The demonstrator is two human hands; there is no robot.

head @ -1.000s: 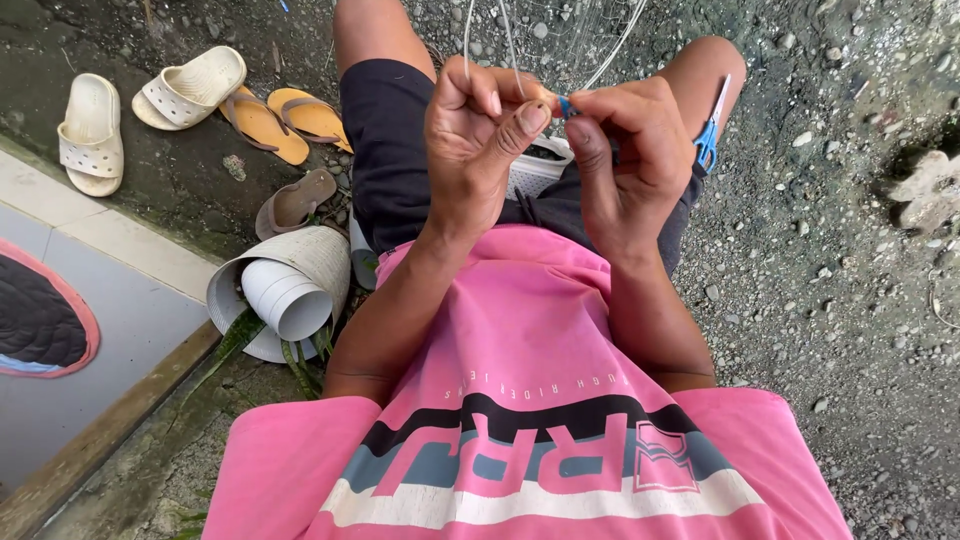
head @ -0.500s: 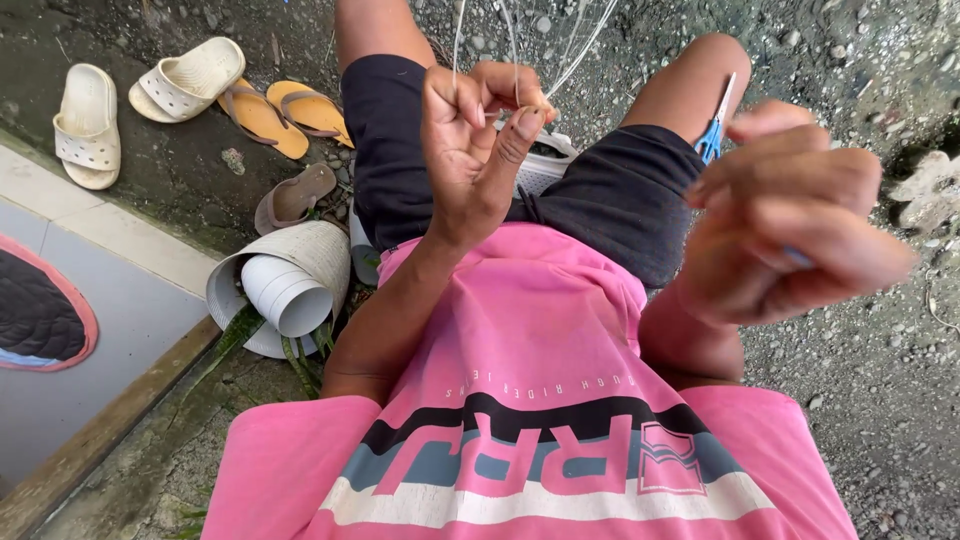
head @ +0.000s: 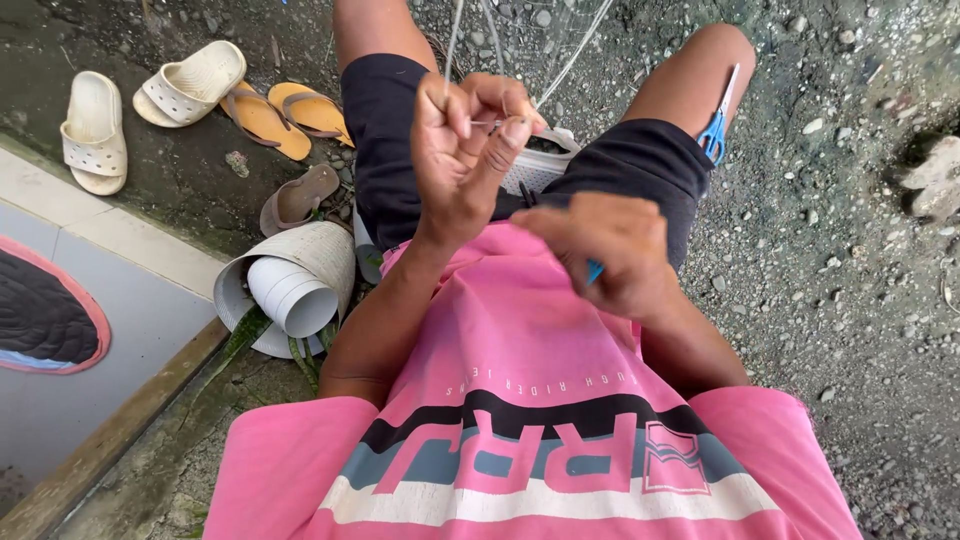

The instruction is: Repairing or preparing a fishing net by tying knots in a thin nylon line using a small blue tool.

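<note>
My left hand (head: 465, 150) is raised in front of me, its fingers pinched on thin pale net strands (head: 455, 40) that run up out of view. My right hand (head: 610, 250) is lower, over my pink shirt, closed on a small blue tool (head: 595, 270) of which only the tip shows. A fine thread (head: 485, 123) lies across my left fingertips. Blue-handled scissors (head: 715, 125) rest on my right thigh. A white mesh object (head: 540, 165) lies in my lap between my legs.
White clogs (head: 95, 130) (head: 190, 85), orange flip-flops (head: 290, 115) and a brown sandal (head: 300, 197) lie on the dirt at left. White pipe sections (head: 290, 290) sit by my left hip. A tiled ledge (head: 110, 300) runs along the left. Gravel covers the right.
My right hand has left my left hand, swung out to the right, then come down close to my chest. My left hand stays raised on the strands.
</note>
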